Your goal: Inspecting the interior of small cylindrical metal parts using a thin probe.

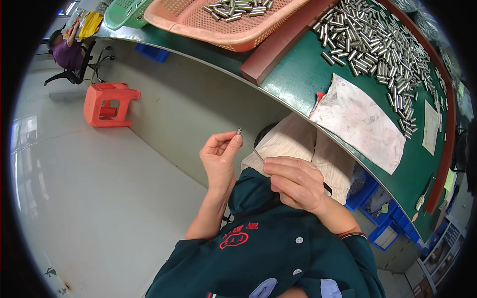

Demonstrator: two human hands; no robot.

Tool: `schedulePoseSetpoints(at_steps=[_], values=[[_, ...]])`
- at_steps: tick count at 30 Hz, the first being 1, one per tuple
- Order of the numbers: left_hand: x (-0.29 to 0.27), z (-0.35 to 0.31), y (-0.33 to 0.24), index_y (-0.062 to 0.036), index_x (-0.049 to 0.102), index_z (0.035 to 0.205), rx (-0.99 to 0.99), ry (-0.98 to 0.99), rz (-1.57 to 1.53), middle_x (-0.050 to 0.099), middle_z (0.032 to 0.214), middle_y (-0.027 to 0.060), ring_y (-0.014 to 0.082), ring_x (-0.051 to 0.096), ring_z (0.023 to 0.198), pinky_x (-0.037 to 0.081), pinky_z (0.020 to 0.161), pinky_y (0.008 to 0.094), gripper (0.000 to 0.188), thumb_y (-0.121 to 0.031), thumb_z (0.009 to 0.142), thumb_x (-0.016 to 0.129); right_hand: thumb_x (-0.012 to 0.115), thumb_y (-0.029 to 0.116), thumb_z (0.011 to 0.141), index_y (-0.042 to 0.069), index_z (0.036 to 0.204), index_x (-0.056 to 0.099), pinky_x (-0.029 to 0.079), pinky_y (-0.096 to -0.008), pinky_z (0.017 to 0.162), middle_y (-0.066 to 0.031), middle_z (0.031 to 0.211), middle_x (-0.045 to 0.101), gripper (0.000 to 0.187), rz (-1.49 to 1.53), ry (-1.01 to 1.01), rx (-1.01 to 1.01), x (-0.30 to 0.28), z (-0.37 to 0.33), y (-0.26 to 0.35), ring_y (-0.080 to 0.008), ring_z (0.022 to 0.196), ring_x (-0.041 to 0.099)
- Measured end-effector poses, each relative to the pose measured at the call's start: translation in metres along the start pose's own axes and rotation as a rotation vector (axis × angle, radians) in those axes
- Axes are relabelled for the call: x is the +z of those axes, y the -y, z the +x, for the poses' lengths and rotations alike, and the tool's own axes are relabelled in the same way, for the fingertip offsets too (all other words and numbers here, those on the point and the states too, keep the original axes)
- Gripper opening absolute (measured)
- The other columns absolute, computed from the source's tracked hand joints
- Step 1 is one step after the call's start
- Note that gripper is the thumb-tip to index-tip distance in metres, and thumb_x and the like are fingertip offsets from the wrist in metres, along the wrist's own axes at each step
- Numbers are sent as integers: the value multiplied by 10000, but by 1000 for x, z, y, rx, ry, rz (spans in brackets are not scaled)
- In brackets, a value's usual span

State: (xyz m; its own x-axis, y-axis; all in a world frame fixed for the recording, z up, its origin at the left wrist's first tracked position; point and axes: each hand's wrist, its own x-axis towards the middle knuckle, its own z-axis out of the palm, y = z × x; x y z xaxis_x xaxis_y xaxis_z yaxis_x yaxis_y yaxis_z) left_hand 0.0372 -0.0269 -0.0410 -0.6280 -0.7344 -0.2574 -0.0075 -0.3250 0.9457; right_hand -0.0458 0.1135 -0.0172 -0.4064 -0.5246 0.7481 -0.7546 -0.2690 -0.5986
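Above my lap, my left hand [220,155] pinches a small metal cylinder [239,131] between thumb and fingertips. My right hand [297,180] is closed round a thin metal rod [255,151], whose far end points up toward the cylinder. I cannot make out whether the rod's tip touches it. The rod's other end is hidden in my right fingers. A large heap of similar metal cylinders [367,44] lies on the green tabletop [293,79] at the upper right. Between the heap and my lap, a stained white cloth [360,121] hangs slightly over the table edge.
A pink perforated basket [198,31] with several cylinders stands left of a red-brown wooden bar [268,62]. Beyond it is a green basket [121,14]. Blue bins [382,211] sit under the table. A red stool [107,105] and a seated person [68,52] are at left.
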Motion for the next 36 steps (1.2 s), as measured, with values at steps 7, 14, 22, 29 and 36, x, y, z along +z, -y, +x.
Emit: schedulePoseSetpoints(at_steps=[7,14,22,29,36], values=[[2,-3,-1,31,582,849,-2,19,8,604,773,67,90,560,688,451,655,196,107,35,749,620,638,-8,683,-5,893,510,533,-330,610,-159,877,607,246,-7,-32,-2,3,0,-1,-302,768,624],[2,-4,4,30,582,842,67,-16,43,600,792,65,84,556,706,457,668,193,109,51,742,620,671,-1,636,-27,807,575,537,-320,635,-166,864,612,198,1,-17,11,4,-1,4,-274,793,624],[-3,0,0,22,559,913,-99,32,-125,592,796,72,105,548,689,454,672,218,125,-34,804,579,671,-11,646,-22,883,551,537,-328,650,-161,891,609,265,-10,-55,11,-5,-1,3,-282,796,623],[-9,0,-3,-12,535,951,-459,182,-474,584,768,44,97,540,666,449,650,223,157,-131,848,535,672,-27,619,-9,905,547,538,-324,652,-152,902,607,312,7,-73,28,-4,-2,5,-281,801,623],[-7,0,-5,-1,537,951,-479,160,-476,583,765,54,107,546,668,459,653,229,156,-114,844,538,674,-21,624,-8,891,554,537,-327,657,-153,896,611,292,18,-81,16,-4,-1,5,-279,801,624]])
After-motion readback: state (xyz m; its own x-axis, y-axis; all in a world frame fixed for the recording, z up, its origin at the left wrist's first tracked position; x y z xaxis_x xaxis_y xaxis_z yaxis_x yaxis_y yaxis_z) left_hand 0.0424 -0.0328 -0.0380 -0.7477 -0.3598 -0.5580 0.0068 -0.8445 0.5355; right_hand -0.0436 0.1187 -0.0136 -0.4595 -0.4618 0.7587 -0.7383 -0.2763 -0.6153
